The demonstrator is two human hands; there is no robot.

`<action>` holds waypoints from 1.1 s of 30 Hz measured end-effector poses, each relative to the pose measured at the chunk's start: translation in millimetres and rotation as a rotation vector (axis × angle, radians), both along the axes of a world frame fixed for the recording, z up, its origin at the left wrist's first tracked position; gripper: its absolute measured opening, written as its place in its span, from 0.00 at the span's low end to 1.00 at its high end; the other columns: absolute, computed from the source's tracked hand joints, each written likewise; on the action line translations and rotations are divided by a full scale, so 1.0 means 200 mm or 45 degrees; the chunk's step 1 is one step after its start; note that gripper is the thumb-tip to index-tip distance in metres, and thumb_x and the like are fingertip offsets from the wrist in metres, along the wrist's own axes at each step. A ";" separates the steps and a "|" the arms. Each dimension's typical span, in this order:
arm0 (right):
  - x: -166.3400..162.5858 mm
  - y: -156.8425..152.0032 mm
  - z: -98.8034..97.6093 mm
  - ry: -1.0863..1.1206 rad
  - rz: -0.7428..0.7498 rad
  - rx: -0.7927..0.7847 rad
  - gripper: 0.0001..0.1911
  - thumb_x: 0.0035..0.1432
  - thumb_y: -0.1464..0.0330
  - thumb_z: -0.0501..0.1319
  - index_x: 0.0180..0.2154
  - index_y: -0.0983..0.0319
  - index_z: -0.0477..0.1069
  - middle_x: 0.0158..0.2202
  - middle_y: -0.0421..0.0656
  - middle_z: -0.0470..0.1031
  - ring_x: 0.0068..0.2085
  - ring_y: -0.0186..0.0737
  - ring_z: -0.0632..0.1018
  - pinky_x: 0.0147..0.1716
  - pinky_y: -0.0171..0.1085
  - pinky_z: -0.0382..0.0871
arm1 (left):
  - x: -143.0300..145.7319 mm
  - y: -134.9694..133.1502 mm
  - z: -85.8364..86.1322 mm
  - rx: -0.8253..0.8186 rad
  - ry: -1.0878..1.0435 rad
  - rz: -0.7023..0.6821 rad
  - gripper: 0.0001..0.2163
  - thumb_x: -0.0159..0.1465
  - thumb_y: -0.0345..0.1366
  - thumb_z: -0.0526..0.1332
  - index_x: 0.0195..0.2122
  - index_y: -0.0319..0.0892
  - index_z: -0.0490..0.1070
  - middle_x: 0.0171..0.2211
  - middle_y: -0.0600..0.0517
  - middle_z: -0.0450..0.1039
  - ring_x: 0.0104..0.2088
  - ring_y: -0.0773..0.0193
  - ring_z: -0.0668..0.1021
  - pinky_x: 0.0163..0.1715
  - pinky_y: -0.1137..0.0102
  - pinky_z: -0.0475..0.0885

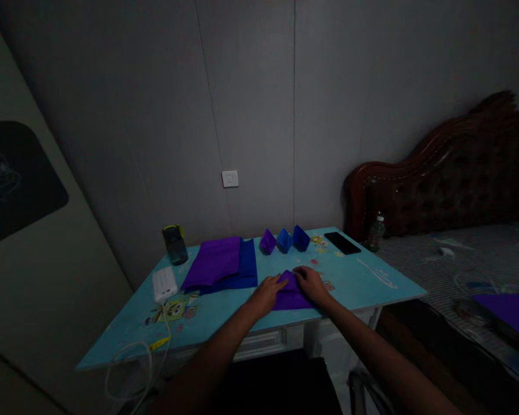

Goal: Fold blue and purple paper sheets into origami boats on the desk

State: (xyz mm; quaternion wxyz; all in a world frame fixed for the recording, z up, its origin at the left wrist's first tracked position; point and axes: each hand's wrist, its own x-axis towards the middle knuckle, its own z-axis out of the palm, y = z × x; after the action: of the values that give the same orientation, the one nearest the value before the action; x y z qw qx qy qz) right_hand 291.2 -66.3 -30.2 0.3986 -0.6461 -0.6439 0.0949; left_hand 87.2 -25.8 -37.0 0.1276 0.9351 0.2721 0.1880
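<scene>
A purple sheet of paper, partly folded, lies on the light blue table near its front edge. My left hand presses on the sheet's left side with fingers laid flat. My right hand rests on its upper right part, fingers curled over the fold. Behind them stand three small folded paper shapes: a purple one, a blue one and a darker blue one.
A stack of purple and blue paper sheets lies at left-centre. A white power bank with a cable and a dark cup sit at the left. A black phone lies at the back right. A bed with a bottle stands to the right.
</scene>
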 end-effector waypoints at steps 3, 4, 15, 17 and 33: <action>0.01 0.01 -0.02 -0.056 0.003 0.017 0.16 0.60 0.70 0.55 0.47 0.67 0.75 0.44 0.52 0.78 0.45 0.44 0.77 0.49 0.38 0.66 | -0.01 0.02 -0.03 -0.107 -0.090 -0.035 0.32 0.56 0.17 0.50 0.61 0.44 0.64 0.64 0.49 0.59 0.60 0.56 0.67 0.61 0.58 0.62; 0.01 0.01 -0.03 -0.090 0.016 0.015 0.16 0.60 0.69 0.56 0.47 0.67 0.76 0.43 0.52 0.77 0.45 0.44 0.77 0.49 0.38 0.66 | -0.01 0.02 -0.02 -0.145 -0.151 -0.045 0.30 0.57 0.18 0.50 0.60 0.43 0.65 0.63 0.48 0.61 0.60 0.57 0.68 0.61 0.59 0.62; -0.01 0.01 -0.05 -0.305 0.113 0.042 0.15 0.62 0.71 0.55 0.44 0.63 0.79 0.39 0.50 0.75 0.43 0.43 0.74 0.47 0.37 0.65 | 0.09 0.09 0.12 -0.259 -0.117 -0.030 0.16 0.63 0.30 0.53 0.50 0.38 0.72 0.49 0.45 0.76 0.50 0.56 0.76 0.53 0.64 0.68; -0.01 0.01 -0.05 -0.298 0.099 0.040 0.15 0.62 0.72 0.55 0.44 0.63 0.79 0.39 0.50 0.75 0.42 0.43 0.74 0.46 0.36 0.65 | 0.10 0.10 0.08 -0.167 -0.039 -0.095 0.22 0.61 0.25 0.53 0.57 0.37 0.66 0.57 0.44 0.69 0.57 0.57 0.71 0.59 0.63 0.63; 0.00 0.05 -0.06 -0.327 0.065 0.006 0.13 0.61 0.74 0.55 0.37 0.65 0.79 0.38 0.50 0.75 0.42 0.41 0.75 0.46 0.35 0.65 | 0.02 0.02 0.12 0.054 0.309 -0.375 0.27 0.66 0.30 0.49 0.66 0.30 0.49 0.67 0.37 0.47 0.68 0.56 0.50 0.66 0.60 0.48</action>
State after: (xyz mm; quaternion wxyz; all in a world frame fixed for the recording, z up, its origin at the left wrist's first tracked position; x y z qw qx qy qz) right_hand 290.2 -56.6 -43.1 0.3120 -0.6353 -0.7061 0.0199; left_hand 90.6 -22.6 -12.4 0.1003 0.9830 0.1418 0.0590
